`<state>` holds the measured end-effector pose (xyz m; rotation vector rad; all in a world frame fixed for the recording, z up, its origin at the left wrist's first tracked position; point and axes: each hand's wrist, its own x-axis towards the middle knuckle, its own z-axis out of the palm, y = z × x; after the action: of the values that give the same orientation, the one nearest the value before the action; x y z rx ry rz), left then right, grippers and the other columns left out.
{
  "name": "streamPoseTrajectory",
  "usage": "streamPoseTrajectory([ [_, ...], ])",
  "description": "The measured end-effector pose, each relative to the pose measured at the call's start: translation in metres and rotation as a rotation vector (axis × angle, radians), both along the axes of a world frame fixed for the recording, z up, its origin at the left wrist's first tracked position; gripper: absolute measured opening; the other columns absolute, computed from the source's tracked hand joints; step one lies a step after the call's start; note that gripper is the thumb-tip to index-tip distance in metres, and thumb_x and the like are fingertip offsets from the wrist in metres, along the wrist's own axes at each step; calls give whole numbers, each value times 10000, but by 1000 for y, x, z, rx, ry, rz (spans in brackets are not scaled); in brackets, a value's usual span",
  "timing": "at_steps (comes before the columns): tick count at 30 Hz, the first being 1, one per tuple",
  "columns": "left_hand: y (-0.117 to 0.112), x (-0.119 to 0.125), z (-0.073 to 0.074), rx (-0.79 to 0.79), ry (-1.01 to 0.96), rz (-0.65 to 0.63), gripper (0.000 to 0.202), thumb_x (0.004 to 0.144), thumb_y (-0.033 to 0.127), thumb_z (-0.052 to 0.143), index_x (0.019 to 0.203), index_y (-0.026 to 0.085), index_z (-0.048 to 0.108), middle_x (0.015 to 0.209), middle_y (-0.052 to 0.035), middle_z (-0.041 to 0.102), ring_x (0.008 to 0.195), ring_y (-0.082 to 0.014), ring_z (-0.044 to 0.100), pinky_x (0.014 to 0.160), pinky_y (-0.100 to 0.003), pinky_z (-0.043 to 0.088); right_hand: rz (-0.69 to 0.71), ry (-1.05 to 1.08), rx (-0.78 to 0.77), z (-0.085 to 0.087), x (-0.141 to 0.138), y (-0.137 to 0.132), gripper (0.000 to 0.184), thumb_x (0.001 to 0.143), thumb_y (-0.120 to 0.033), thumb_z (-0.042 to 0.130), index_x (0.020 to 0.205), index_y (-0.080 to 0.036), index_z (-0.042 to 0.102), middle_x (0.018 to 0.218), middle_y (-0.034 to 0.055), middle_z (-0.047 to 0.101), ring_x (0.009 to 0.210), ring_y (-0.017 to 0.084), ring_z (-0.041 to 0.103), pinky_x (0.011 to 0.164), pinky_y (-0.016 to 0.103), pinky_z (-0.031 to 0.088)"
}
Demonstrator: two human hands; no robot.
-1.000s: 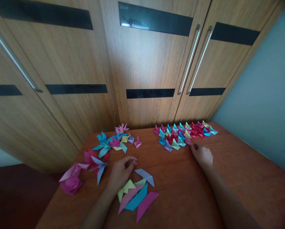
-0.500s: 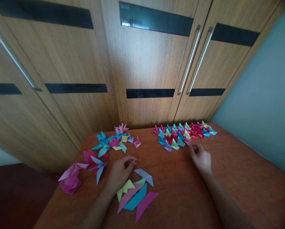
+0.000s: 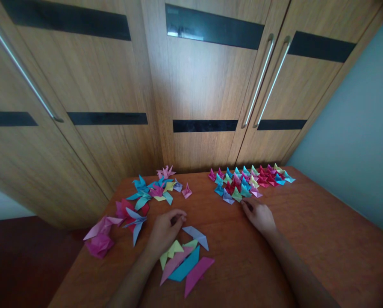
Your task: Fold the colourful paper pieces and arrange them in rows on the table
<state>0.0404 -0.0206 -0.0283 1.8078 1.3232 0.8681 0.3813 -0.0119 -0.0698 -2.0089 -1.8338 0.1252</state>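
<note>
paper points (image 3: 239, 184) (crisp, many-coloured) lie by right hand (image 3: 259, 215), fingers apart; left hand (image 3: 165, 229) curled closed near flat strips (image 3: 187, 265).

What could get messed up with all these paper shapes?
The right hand sits close beside the neat rows of folded paper pieces; a nudge could knock them crooked. The left hand lies beside the flat folded strips and might scatter them. The pink paper piece near the table edge could fall.

My worktop (image 3: 307, 239) bears rows of paper folds (image 3: 249, 182) at one o'clock. At eleven lie loose folds (image 3: 153, 190), at six flat pieces (image 3: 185, 265).
</note>
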Motion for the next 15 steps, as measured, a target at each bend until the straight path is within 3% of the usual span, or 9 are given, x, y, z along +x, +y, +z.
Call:
streamPoseTrajectory([
  [4,0,0,-1,2,2,-4,199,794,216,484,869,199,667,846,-26,721,800,-193,658,721,-277,485,-15,-8,0,1,-1,0,235,883,-342,440,980,-266,641,1009,5,683,906,187,634,744,239,447],
  [11,1,-1,-2,1,7,-7,209,793,216,486,888,193,671,859,-27,727,802,-191,662,721,-269,487,27,16,-3,6,-13,-7,283,880,-453,436,935,-268,643,823,-6,693,763,175,651,651,237,431],
  [15,0,-1,1,-3,28,-14,208,791,211,489,885,195,673,847,-20,728,791,-185,662,703,-257,481,34,-53,-26,9,-28,-7,301,889,-471,426,948,-267,639,856,9,689,767,177,651,605,231,403],
])
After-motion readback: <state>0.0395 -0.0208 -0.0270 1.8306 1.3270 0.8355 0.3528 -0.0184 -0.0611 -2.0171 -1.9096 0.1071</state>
